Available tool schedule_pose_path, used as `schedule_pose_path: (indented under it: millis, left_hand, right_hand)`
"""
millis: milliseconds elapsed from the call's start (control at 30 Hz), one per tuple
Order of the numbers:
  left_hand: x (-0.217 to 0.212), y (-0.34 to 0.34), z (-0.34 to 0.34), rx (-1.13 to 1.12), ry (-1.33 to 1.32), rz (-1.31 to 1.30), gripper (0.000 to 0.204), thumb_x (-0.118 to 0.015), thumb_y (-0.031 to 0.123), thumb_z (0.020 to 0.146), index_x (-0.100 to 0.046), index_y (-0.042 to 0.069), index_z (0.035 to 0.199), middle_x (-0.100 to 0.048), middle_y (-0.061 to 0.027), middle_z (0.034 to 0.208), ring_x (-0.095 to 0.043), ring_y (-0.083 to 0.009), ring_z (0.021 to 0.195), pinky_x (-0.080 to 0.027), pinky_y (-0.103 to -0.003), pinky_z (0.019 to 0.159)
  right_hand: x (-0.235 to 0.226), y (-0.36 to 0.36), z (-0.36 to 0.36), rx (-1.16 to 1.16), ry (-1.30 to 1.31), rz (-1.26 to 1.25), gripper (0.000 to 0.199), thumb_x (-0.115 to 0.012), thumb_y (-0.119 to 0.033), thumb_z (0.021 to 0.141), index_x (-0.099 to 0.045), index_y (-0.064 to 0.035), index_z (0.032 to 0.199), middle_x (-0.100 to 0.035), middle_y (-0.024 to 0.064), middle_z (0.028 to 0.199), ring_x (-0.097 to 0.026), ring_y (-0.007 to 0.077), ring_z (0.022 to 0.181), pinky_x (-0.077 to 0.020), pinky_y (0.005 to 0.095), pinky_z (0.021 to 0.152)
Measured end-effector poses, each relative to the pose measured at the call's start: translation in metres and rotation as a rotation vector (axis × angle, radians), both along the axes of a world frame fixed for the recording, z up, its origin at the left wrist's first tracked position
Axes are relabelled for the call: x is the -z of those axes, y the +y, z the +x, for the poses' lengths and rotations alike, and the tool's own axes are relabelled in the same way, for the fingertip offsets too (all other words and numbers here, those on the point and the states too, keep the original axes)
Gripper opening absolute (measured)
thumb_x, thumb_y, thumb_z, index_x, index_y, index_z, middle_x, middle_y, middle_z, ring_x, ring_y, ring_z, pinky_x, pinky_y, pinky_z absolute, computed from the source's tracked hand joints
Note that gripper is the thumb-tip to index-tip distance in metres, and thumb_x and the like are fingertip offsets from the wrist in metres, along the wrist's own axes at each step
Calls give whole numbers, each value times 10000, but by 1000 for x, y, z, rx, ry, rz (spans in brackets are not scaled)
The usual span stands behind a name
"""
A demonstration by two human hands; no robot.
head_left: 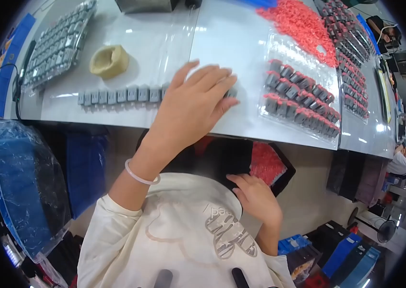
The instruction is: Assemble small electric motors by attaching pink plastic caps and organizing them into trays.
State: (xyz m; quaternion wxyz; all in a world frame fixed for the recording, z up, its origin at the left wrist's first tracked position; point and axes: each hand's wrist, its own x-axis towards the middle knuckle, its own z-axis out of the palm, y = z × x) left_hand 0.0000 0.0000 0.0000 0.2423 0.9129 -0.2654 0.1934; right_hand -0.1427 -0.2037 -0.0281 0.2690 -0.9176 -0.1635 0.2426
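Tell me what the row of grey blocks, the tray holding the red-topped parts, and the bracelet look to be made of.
Row of grey blocks: probably moulded plastic, matte grey, uniform shapes. Tray holding the red-topped parts: thin clear plastic, glossy, with glare and the white table showing through. Bracelet on the left hand's wrist: smooth, pale, translucent ring, perhaps stone or glass; the view cannot settle which.

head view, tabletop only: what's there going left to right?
Tray of grey keycaps → cream tape roll → row of grey keycaps → left hand → clear tray of red-and-grey parts → long rows of the same parts.
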Motion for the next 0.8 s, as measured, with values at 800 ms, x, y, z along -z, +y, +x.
schedule_pose_path:
  millis: [800]
  left_hand:
    - [6,-16,-11,170,-261,24,216,-601,37,710,-546,52,919,-600,-53,952,-560,-219,956,-426,-367,869]
  right_hand:
    - [-37,-21,39,-446,-34,541,333,-523,-222,853,-523,-82,1155,-568,100,1043,-533,272,936,-418,352,823]
